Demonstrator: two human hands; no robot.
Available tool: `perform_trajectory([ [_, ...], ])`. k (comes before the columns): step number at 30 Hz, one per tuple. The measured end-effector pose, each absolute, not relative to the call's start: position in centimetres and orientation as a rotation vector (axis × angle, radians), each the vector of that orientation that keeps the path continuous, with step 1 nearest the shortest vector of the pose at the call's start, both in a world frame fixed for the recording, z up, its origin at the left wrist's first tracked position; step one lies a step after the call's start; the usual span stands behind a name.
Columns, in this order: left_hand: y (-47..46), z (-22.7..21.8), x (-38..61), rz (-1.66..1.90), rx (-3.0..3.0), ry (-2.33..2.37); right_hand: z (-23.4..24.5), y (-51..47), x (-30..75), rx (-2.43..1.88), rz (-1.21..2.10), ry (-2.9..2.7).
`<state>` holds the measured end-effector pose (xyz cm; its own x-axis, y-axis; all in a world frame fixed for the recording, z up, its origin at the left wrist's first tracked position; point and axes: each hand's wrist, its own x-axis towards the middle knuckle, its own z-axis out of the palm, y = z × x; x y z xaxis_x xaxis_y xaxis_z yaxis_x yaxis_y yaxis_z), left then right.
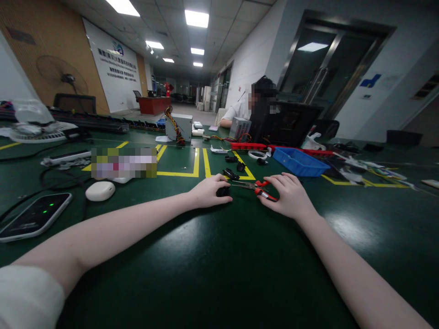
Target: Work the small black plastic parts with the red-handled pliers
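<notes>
Near the middle of the green table, my left hand (210, 192) has thumb and fingers closed around a small black part (224, 192), whose kind I cannot make out. Across from it, my right hand (291, 196) grips a pair of long-nose pliers (251, 185) by red and black handles, which are spread apart. The pliers' slim jaws point left towards the black part; whether they touch it is too small to tell. Just beyond my hands lie several small black pieces (231, 174) on the tabletop.
A blue bin (299, 161) stands beyond my right hand, with a red strip (248, 146) behind it. To the left lie a white rounded case (100, 191) and a phone-like device (36, 215). A metal power supply (180, 127) sits farther back; a person (240, 109) is across the table.
</notes>
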<state>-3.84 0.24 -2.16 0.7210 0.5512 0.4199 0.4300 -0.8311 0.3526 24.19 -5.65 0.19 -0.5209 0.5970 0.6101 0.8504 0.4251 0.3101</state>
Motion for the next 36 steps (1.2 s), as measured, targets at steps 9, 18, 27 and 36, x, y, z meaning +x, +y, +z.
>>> perform_trajectory([
  [9, 2.0, -2.4, -4.2, 0.710, 2.485, 0.704, 0.3, -5.7, 23.4, -1.175, -0.760, -2.361],
  [18, 2.3, -2.6, -4.3, 0.745, 2.361, 0.650, 0.3, -5.8, 23.4, -1.176, -0.699, -2.360],
  [27, 2.0, -2.1, -4.4, 0.751, 2.434, 0.693, 0.3, -5.9, 23.0, -1.221, -0.658, -2.425],
  [36, 1.7, -1.4, -5.1, 0.644, 2.713, 0.602, 0.0, -5.8, 22.7, -1.266, -0.624, -2.497],
])
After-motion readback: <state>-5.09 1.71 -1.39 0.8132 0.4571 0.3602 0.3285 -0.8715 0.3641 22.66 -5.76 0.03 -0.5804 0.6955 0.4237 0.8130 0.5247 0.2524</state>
